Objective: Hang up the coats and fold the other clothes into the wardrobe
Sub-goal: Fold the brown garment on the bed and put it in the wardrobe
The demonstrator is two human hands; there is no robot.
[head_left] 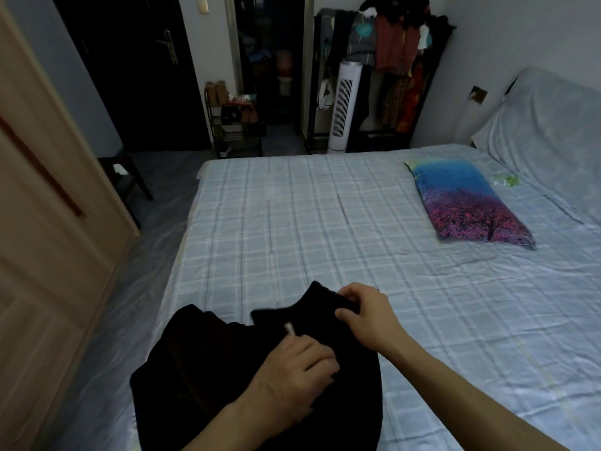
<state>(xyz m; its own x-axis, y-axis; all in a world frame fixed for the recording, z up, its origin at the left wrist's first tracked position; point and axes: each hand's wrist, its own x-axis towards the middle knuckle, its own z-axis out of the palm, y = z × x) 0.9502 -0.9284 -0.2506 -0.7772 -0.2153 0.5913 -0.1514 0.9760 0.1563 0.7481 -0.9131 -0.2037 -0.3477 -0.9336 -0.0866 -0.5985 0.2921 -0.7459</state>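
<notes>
Right hand point(364, 315) has its fingers curled around the upper edge of a black garment point(208, 369), pinching a fold of the dark cloth up near what looks like the collar. The left hand point(292, 379) sits lower on the same garment with fingers bent into the fabric, right beside a small white tag point(289, 329) — it looks like it's gripping the cloth, though the fingertips are partly tucked out of sight. The garment itself is bunched in a heap on the near corner of the bed point(292, 222), spilling toward the bed's left edge; too dark to say whether it's a coat or a sweater. The bed has a pale blue checked sheet, and over on the right side lies a pillow point(468, 206) printed with a pink tree under a blue sky, well apart from the hands. Past the far edge stands a white tower fan point(341, 109), just beside a clothes rack point(390, 43) loaded with hanging stuff. A shoe rack point(234, 125) sits near the dark doorway, and along the left edge there's a light wooden wardrobe door point(48, 222) — shut, from what I can see.
</notes>
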